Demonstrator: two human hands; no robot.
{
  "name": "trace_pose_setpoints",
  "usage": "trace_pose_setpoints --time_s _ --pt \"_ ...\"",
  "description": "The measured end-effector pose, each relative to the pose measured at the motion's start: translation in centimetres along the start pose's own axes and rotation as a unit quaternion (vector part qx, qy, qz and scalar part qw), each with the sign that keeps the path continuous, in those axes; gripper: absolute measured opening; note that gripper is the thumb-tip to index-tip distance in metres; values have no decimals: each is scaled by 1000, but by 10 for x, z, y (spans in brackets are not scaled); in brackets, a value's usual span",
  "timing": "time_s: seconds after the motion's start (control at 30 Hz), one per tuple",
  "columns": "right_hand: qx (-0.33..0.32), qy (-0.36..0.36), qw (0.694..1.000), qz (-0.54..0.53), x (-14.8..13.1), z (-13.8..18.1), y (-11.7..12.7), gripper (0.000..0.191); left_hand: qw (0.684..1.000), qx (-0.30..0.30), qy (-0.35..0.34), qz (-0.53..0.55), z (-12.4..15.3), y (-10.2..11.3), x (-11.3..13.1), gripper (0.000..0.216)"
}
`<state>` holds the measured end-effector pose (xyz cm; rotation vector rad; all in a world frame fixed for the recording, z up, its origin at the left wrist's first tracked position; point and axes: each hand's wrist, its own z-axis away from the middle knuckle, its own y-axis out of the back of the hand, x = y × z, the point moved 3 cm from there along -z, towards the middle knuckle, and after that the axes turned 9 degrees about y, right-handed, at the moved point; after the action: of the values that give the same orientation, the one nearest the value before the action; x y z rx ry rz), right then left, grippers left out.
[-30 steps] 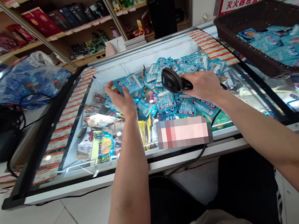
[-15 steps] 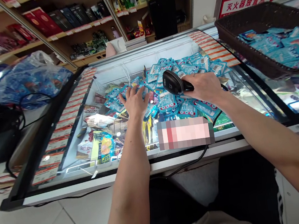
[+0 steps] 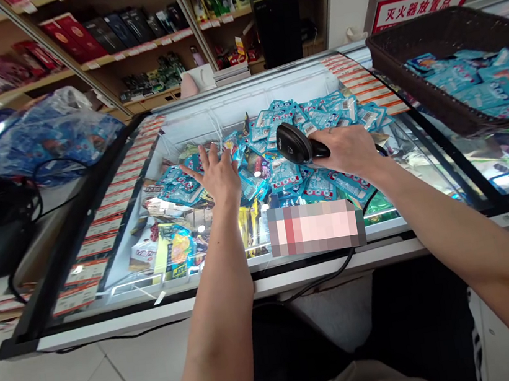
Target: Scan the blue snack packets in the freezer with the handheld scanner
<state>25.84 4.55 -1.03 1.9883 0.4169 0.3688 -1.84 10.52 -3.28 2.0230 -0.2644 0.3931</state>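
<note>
My left hand is spread flat, palm down, over blue packets at the left of the glass top. Its fingers point away from me, and whether anything lies under the palm is hidden. In my right hand is a black barcode scanner, held by its handle with the head pointing left. More blue packets lie scattered in a loose heap below and behind the scanner, several with barcodes facing up. All of them rest on the glass lid of a chest freezer.
A dark brown basket with blue packets stands at the right. At the left lies a clear plastic bag of blue packs. The scanner's black cable runs along the freezer's front edge. Shelves with boxes rise behind.
My left hand has slid to the left, and some blue packets near it have shifted left too. The right hand and scanner stay almost where they were.
</note>
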Motion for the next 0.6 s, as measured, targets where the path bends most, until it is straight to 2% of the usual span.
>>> trace_pose_setpoints --time_s 0.17,0.33,0.4,0.53,0.6 --pt "14 2 1000 8 2 0 -3 44 997 -6 6 -80 4 7 7 33" --pt "15 3 1000 5 2 0 -3 45 996 -13 22 -80 4 13 14 30" --pt "12 -2 1000 5 1 0 -3 46 996 -54 18 -64 5 13 23 35" --pt "14 -3 1000 6 1 0 -2 46 977 -211 -8 -32 13 4 42 54" --pt "15 -2 1000 9 1 0 -2 45 969 -242 -24 -35 18 0 47 63"
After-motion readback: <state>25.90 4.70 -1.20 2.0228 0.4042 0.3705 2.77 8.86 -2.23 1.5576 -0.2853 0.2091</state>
